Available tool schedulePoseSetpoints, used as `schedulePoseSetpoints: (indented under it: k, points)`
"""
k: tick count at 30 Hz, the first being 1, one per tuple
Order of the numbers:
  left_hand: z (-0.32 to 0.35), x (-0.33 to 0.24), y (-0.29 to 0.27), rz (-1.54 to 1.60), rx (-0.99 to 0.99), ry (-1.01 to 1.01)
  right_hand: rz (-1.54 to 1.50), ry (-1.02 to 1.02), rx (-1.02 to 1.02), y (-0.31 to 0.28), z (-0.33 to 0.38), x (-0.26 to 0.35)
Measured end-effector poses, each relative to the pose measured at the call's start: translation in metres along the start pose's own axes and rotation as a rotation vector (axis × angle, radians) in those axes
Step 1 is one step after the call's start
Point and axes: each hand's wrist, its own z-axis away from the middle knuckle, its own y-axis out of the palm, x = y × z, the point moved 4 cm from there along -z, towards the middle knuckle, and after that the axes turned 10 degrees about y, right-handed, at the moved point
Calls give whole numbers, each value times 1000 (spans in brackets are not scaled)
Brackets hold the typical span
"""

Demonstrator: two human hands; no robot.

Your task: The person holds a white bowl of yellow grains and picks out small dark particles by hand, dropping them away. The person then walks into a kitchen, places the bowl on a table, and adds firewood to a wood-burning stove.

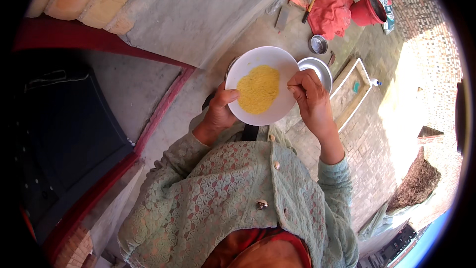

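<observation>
At far left hangs a dark sheet [74,114], smooth and creased near its top, beyond a red door frame [163,99]. The wall [198,15] above the frame is dull grey plaster.

My left hand [220,109] clamps the near left side of the bowl [285,59], thumb hooked over the rim and lying by the meal; the other fingers are mostly hidden underneath. I take that grip to be for carrying the whole weight one-handed, and the bowl is close before my jacket [238,178], probably for steadiness and an easy look inside. The bowl is white, round, smooth and slightly glossy. The meal [259,89] is yellow, dry-looking and fine-grained, lying in a broad patch on the bottom.

My right hand [312,97] is over the bowl's right side, thumb and forefinger tips together in a pinch; I cannot tell whether a little meal is between them. Being left out of the carrying, it seems kept for fine work. My jacket is pale green lace with round metal buttons.

Behind the right hand sits a shiny metal basin [317,64], with a small metal cup [318,44] just beyond it, both on the floor. Farther on are a rumpled red cloth [329,10] and, beside it, a red bucket [361,14]. Farthest right is a tangled brown heap [416,181] of dry stalks.
</observation>
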Motion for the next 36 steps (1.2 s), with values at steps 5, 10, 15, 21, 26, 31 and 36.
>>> schedulePoseSetpoints:
  k: [5,10,15,21,26,31,36]
  points:
    - [0,-15,-10,-36,-50,96,-215,292,-135,-19,19,-25]
    - [1,-31,-10,-107,-84,187,84,126,-304,-5,25,-33]
    - [3,-26,-7,-130,-53,130,-202,41,-117,23,9,11]
    - [3,-10,-7,-70,34,41,13,73,21,53,2,6]
    - [3,-8,-2,-68,55,39,136,41,24,56,4,4]
    - [2,-5,-4,-94,41,17,169,82,44,58,5,0]
    - [1,-6,-4,-90,27,23,245,85,65,65,4,-4]
